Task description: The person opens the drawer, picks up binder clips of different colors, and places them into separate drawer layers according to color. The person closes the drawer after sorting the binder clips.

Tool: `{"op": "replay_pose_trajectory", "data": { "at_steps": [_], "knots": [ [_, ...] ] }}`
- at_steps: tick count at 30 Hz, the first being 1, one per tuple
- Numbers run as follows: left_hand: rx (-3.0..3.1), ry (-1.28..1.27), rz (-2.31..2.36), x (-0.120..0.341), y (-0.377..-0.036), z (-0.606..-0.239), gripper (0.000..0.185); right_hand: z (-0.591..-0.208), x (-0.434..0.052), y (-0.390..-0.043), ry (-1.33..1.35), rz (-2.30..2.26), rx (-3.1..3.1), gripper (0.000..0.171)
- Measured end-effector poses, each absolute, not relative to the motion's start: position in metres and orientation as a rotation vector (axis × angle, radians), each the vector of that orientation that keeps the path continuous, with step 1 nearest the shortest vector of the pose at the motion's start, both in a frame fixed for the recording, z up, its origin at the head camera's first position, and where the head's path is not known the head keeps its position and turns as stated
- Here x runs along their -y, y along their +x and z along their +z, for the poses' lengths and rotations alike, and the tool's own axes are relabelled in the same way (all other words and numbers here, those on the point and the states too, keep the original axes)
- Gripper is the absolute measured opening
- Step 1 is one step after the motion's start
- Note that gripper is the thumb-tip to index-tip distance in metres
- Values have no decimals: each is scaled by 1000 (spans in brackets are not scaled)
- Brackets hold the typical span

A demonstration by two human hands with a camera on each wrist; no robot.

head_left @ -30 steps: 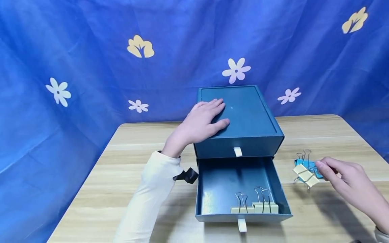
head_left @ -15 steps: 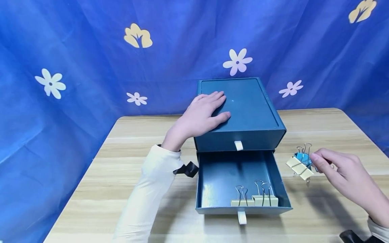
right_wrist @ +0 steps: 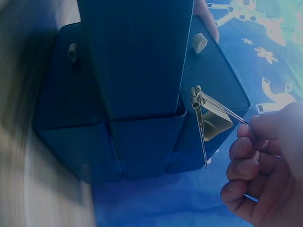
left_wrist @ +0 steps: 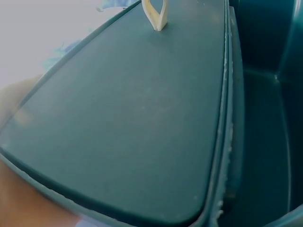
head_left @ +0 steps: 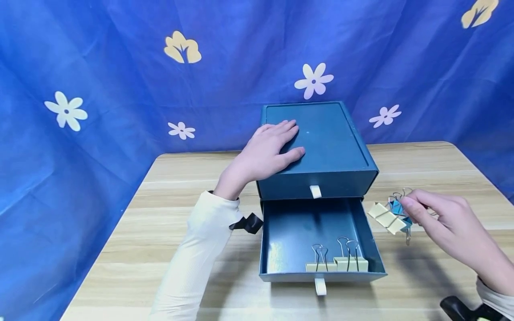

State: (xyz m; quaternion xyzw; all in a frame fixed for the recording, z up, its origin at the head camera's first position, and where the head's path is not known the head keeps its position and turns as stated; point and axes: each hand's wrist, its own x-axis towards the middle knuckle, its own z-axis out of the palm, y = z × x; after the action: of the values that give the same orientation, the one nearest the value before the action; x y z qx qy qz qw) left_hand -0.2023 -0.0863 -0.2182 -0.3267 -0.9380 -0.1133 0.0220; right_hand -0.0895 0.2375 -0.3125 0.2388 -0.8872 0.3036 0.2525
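Right hand (head_left: 449, 227) pinched a cream binder clip (head_left: 386, 217) by its wire handles, just off the open drawer (head_left: 289, 232) at 3 o'clock. Left hand (head_left: 263, 156) lay flat, fingers straight, on the box (head_left: 333, 147) top at 12.

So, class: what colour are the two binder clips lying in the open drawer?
Pale yellow binder clips with silver wire handles; the head view shows them best.

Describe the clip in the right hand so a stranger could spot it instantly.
Start at the dark teal box mid-table. Right of its open drawer, the right hand pinches a cream clip above the table; the other cream clips sit inside the drawer.
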Motion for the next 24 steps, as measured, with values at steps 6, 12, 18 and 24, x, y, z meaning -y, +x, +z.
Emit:
{"op": "replay_pose_trajectory", "data": {
  "at_steps": [6, 12, 18, 24],
  "knots": [
    [2899, -1011, -357, 87, -202, -219, 62, -310, -228, -92, 733, 842, 2353, 37],
    [2908, -1006, -351, 86, -202, -219, 62, -308, -215, -94, 846, 852, 2318, 30],
    [2907, -1000, -351, 86, -202, -220, 62, -300, -194, -95, 957, 868, 2322, 31],
    [2902, -1007, -356, 86, -203, -220, 62, -300, -174, -100, 1081, 896, 2311, 26]
  ]
}}
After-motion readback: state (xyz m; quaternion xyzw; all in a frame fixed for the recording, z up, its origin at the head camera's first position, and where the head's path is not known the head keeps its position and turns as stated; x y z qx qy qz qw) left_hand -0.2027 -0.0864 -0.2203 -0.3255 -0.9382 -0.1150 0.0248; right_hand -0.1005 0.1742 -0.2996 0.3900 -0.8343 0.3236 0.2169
